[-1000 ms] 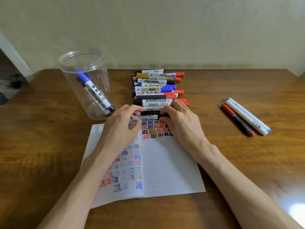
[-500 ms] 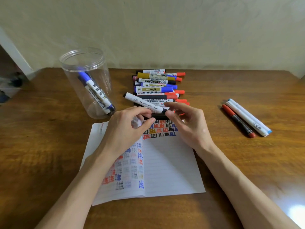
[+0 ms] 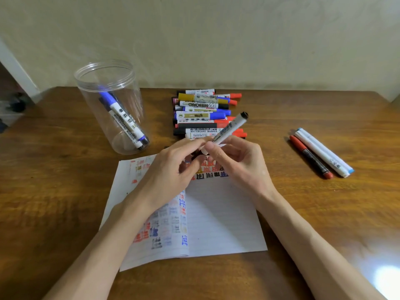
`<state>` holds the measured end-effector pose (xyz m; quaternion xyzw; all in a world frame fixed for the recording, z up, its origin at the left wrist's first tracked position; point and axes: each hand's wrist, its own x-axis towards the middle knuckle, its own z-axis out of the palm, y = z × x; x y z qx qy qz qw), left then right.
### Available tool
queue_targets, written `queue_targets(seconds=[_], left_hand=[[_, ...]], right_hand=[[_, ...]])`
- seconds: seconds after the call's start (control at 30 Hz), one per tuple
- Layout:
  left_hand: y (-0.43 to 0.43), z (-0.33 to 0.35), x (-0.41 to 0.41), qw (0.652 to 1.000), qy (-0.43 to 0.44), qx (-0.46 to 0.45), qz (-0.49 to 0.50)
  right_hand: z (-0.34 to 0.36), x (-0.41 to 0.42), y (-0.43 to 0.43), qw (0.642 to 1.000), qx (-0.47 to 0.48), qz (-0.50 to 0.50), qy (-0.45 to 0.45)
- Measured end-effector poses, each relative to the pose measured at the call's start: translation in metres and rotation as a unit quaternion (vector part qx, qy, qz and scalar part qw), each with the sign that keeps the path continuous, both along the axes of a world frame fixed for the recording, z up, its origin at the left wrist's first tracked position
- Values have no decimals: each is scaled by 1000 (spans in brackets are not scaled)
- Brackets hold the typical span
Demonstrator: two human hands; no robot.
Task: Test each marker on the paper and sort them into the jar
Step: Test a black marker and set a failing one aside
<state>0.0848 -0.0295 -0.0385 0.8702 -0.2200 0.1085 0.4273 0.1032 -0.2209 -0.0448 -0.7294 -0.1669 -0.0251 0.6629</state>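
Note:
My right hand (image 3: pixel 238 161) grips a white-barrelled black marker (image 3: pixel 231 127) that slants up to the right, its black end at the top. My left hand (image 3: pixel 173 169) pinches the marker's lower end, where the cap is hidden by fingers. Both hands hover above the top of the lined paper (image 3: pixel 216 217), which carries rows of coloured test marks. A pile of markers (image 3: pixel 203 114) lies just behind the hands. The clear jar (image 3: pixel 108 83) stands at the left with blue markers (image 3: pixel 121 113) leaning inside.
Three pens (image 3: pixel 320 154), one red and two white, lie apart at the right on the wooden table (image 3: pixel 324 213). The wall runs along the table's far edge.
I lifted a marker from the near edge of the pile. It lay pointing left half a second ago and now slants up to the right, held by both hands.

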Motion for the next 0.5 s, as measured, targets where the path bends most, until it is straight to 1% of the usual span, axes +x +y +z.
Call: queue_targets(seconds=[0.07,0.17,0.23,0.33,0.5], left_hand=[[1,0,-1,1000,-3,14,11],[1,1,-3,999,-7,19,34],[1,2,-3,999,-19,23,28],[2,2,-3,998,-41,44,17],[0,1,-5,998,-34,53,30]], right_hand=[[-1,0,0,999,25,-28,19],[-1,0,-1,998,40,-20,42],[1,-1,0,998,47,-14,46],[2,-4,2,999,43,-12,31],[0,-2,2,999,28,-21,10]])
